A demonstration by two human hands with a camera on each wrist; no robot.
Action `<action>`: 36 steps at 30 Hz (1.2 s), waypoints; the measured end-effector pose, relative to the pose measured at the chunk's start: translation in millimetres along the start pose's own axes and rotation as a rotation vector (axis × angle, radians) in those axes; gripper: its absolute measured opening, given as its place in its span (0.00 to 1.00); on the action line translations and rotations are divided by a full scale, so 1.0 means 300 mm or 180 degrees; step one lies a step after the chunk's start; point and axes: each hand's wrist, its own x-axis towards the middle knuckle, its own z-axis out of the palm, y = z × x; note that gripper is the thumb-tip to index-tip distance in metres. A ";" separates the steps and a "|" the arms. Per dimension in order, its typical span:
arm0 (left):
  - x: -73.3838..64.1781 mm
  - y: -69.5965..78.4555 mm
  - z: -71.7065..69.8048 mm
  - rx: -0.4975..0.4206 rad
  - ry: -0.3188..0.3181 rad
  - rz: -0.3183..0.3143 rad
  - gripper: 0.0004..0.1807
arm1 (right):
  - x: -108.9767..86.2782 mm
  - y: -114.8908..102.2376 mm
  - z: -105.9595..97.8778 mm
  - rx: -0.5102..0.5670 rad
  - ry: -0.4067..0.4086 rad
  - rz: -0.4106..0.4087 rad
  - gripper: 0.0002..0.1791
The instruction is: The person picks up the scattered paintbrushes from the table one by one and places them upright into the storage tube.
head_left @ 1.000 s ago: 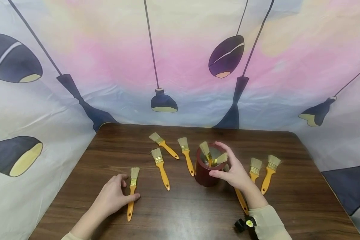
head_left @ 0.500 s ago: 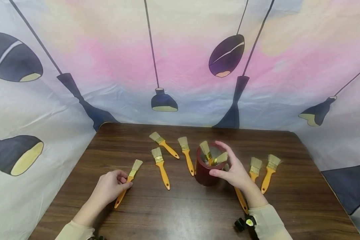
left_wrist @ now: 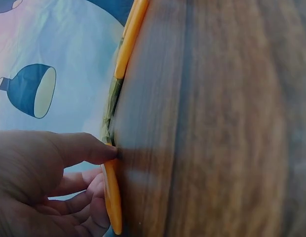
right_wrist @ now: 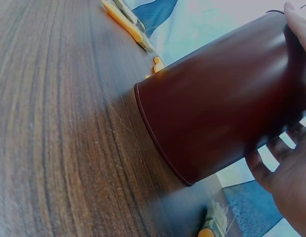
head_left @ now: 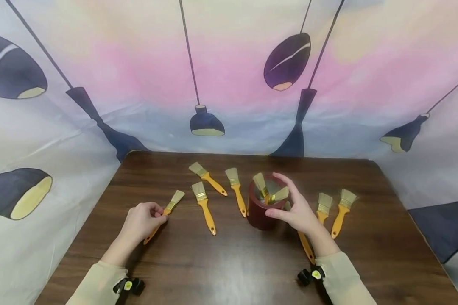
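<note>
From the head, we look forward and down over the table (head_left: 213, 271). Our wrist views sit low and close, tilted sideways; head and right wrist share the dark-red cup (right_wrist: 217, 101).

At the left of the surface (head_left: 229, 267), my left grip (head_left: 142, 219) pinches a slanting brush (head_left: 171, 207). To its right lie a front brush (head_left: 205, 208) and, behind that, a back brush (head_left: 211, 182). Next comes a third brush (head_left: 237, 194), just left of the cup (head_left: 261, 217). In the cup stand a left-leaning brush (head_left: 260, 183) and a right-leaning brush (head_left: 279, 195). My right grip (head_left: 299, 212) curls round the cup's right side. Nearer me, partly hidden by that grip, lies a lone brush (head_left: 306, 246); to its right, an inner brush (head_left: 324, 203) and an outermost brush (head_left: 340, 216) lie side by side.
</note>
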 end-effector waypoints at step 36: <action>0.037 0.163 0.025 -0.0845 0.0267 0.0170 0.11 | 0.001 0.003 -0.003 0.0220 -0.0065 -0.0013 0.57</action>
